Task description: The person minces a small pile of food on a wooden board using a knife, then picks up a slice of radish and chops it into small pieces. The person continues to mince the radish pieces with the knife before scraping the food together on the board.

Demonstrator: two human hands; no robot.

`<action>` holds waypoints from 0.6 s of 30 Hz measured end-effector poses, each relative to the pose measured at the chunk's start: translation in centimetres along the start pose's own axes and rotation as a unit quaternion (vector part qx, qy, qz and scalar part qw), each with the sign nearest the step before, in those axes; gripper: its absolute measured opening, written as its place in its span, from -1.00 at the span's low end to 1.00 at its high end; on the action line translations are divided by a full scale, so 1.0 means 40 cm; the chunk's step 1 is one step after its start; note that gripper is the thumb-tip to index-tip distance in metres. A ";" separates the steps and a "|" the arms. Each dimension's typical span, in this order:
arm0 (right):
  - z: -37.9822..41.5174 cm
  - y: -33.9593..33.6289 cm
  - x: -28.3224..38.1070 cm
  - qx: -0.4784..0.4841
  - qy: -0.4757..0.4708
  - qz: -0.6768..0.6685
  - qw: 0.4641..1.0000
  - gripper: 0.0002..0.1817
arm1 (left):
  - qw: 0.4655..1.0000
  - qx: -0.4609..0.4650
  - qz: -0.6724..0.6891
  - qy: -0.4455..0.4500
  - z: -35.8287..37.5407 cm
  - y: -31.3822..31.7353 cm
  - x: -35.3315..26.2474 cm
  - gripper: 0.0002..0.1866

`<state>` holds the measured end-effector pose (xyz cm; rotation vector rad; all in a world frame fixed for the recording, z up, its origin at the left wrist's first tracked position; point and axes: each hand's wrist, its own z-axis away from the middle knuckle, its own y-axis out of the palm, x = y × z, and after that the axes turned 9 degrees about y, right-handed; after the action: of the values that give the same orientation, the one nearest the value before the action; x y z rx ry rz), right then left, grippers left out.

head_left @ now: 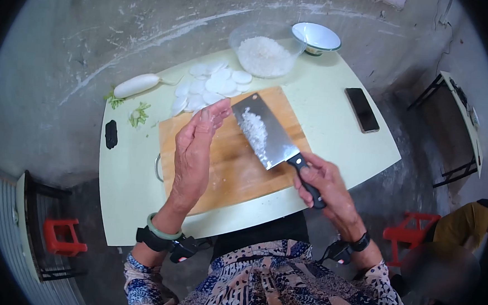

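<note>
The right hand [325,182], at the near right, curls around the handle of a cleaver [279,137], whose blade slants far-left over the cutting board [226,176], carrying white bits [255,131]. The left hand [195,149], empty, fingers extended together, rises beside the blade. White slices [217,84] lie beyond.

No text, label, brand, number or sign can be read: none on the blade of the knife [275,139] held in the right fingers [316,160], none on the dark-faced phone [362,110] beyond them to the right, and none on the bowl [317,37] farther out ahead of them. The small pale and red mark on the wrist device [185,248], behind the left fingers [220,108], is too small to make out.
</note>
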<state>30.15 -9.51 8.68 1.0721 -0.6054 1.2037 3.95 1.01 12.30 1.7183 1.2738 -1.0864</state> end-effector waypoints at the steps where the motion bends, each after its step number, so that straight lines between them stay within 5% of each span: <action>1: 0.001 -0.014 0.030 -0.006 -0.017 0.007 1.000 -0.41 | 1.000 0.003 0.001 0.003 -0.013 0.011 -0.015 -0.42; 7: -0.070 -0.066 0.211 -0.022 -0.117 0.024 0.993 -0.48 | 0.995 0.062 0.076 0.019 -0.163 0.096 -0.053 -0.40; 9: -0.128 -0.079 0.254 -0.017 -0.142 0.005 0.990 -0.59 | 0.991 0.084 0.058 0.085 -0.237 0.135 -0.026 -0.38; 18: -0.401 -0.118 0.342 -0.039 -0.166 -0.019 0.985 -0.72 | 0.975 0.189 0.004 0.119 -0.495 0.303 0.161 -0.32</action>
<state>36.19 10.94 12.11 1.2219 -0.8776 0.9665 20.71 18.17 14.69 2.1902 1.2588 -1.2055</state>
